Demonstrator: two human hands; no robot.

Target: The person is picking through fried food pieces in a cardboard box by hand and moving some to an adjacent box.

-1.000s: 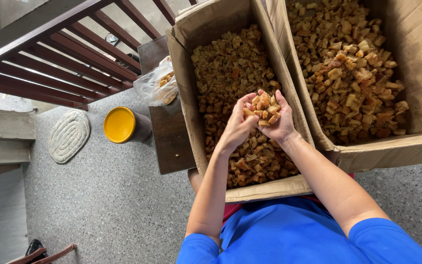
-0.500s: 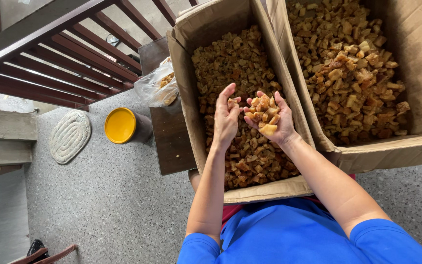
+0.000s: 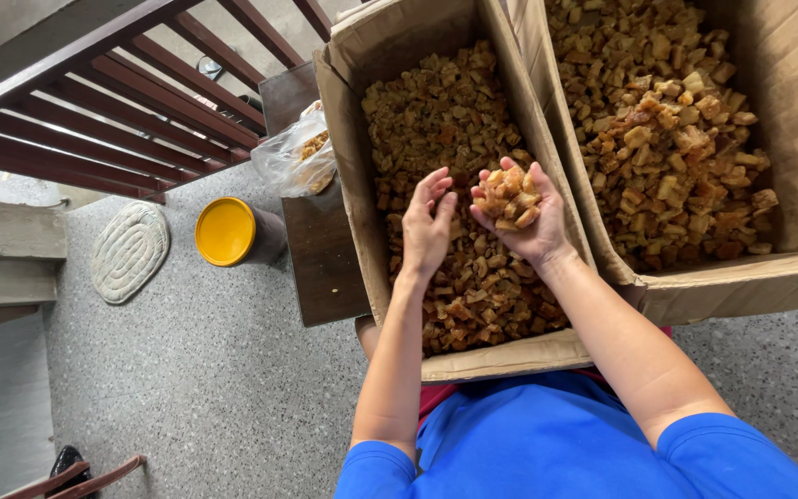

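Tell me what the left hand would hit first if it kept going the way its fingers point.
The left hand points up the left box, so it would probably meet the brown chunks heaped there first; how high it is above them is unclear.

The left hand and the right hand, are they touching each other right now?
Apart. The head view shows a strip of brown chunks in the box between the left hand and the right hand, which cups a handful of chunks.
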